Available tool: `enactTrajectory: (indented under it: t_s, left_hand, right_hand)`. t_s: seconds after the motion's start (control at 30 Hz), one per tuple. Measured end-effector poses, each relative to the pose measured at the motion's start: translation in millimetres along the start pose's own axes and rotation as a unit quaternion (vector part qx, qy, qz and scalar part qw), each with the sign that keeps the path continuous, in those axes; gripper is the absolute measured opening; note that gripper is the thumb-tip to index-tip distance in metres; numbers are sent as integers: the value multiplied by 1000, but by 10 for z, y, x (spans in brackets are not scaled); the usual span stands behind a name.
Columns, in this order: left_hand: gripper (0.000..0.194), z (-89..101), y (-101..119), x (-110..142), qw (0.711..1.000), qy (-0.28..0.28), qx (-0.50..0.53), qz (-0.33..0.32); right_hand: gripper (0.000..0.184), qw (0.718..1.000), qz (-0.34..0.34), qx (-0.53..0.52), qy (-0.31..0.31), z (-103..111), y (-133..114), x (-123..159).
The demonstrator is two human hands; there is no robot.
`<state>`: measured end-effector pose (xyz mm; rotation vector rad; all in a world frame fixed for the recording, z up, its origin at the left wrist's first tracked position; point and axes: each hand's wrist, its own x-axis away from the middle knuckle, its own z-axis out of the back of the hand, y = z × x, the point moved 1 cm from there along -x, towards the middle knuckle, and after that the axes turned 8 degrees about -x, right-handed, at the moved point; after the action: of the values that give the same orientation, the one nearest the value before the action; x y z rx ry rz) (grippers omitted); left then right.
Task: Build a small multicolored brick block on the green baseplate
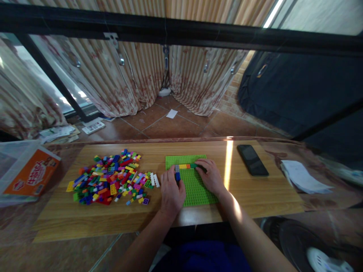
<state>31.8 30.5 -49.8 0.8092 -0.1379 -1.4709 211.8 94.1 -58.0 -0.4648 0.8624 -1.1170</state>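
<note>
A green studded baseplate [195, 190] lies on the wooden table in front of me. Near its far side runs a row of small bricks [184, 166] in yellow, orange and red, with a green brick [193, 165] at the right end. My left hand [171, 190] is at the plate's left edge, its thumb and fingers closed around a dark blue brick [177, 176], just below a grey brick [177, 167]. At the row's other end, my right hand [210, 176] pinches the green brick between thumb and fingers. The fingers partly cover both ends.
Left of the plate spreads a heap of loose coloured bricks [113, 177]. A black phone [252, 160] lies on the table [147, 219] at right, beyond a strip of sunlight. Papers [304, 177] lie farther right, and a clear plastic box [21, 151] with an orange label stands far left.
</note>
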Motion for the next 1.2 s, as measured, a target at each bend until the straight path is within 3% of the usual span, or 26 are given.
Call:
enactTrajectory:
  t_s: [0.77,1.2]
  left_hand:
    - [47,8,14,-4,1000,8,-2,-5]
    - [54,-64,-24,24,1000,22,13,-17]
  right_hand:
    - [21,1000,5,11,2,-3,2,6]
    - [21,1000,2,5,4,3,-11,5]
